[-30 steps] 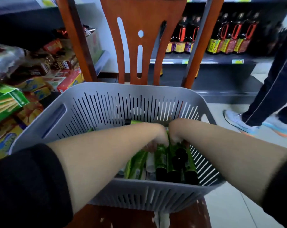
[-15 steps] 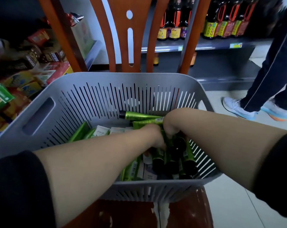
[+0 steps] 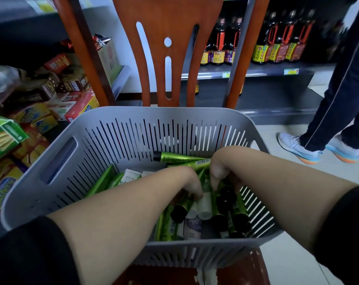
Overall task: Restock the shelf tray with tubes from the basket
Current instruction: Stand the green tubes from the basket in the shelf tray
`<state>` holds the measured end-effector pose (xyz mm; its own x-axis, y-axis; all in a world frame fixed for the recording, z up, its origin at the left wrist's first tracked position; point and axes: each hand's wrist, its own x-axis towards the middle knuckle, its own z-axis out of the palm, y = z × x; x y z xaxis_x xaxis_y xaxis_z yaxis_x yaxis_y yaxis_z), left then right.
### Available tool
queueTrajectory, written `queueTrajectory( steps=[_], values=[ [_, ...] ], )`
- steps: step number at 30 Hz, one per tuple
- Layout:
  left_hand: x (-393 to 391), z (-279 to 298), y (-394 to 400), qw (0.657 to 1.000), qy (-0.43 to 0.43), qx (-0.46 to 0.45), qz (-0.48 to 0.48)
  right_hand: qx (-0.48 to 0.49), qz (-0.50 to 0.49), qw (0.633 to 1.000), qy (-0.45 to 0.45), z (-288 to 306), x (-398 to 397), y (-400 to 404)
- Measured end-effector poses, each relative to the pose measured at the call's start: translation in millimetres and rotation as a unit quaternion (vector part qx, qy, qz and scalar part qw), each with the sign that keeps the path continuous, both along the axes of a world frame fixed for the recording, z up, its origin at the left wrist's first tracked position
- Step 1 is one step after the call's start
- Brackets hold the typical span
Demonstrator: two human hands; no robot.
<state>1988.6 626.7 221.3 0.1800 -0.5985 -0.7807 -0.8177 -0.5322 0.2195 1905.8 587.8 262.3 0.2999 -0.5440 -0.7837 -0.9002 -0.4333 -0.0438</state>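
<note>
A grey slotted basket (image 3: 57, 161) sits on a wooden chair seat in front of me. It holds several green tubes with black caps (image 3: 234, 210) and a few white tubes (image 3: 204, 204). One green tube (image 3: 174, 157) lies across the far side. Both my hands reach down into the pile at the basket's right. My left hand (image 3: 187, 181) has its fingers curled down among the tubes. My right hand (image 3: 219, 169) is closed around the upper ends of green tubes. The fingertips of both hands are hidden. No shelf tray is in view.
The chair's orange-brown back (image 3: 166, 64) rises behind the basket. Boxed snacks (image 3: 30, 120) crowd the low shelf at left. Dark sauce bottles (image 3: 273, 48) line a shelf at the back. A person's legs and light sneakers (image 3: 297, 149) stand on the tiled floor at right.
The camera view has shifted, so more of the basket's inside shows. Both hands have stayed in the tube pile at the right, with the fingers working deeper.
</note>
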Motion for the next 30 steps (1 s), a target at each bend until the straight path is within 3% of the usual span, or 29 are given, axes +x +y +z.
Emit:
queueTrajectory(
  steps=[7, 13, 15, 19, 25, 30],
  values=[
    [38, 9, 8, 0.992, 0.075, -0.004, 0.102, 0.066, -0.111, 0.991, 0.045, 8, 0, -6],
    [67, 53, 36, 0.951, 0.199, -0.108, 0.212, 0.117, -0.236, 0.953, -0.147, 11, -6, -5],
    [77, 65, 51, 0.925, 0.234, -0.159, 0.252, 0.103, -0.277, 0.918, -0.264, 23, -9, 0],
    [92, 96, 87, 0.885, 0.248, -0.266, 0.291, 0.094, -0.333, 0.814, -0.466, 53, -5, 23],
    [93, 161, 145, 0.817, 0.268, -0.407, 0.307, 0.102, -0.293, 0.735, -0.604, 112, 18, 82],
    [97, 211, 200, 0.778, 0.208, -0.495, 0.325, 0.148, -0.225, 0.679, -0.683, 151, 37, 127]
  ],
)
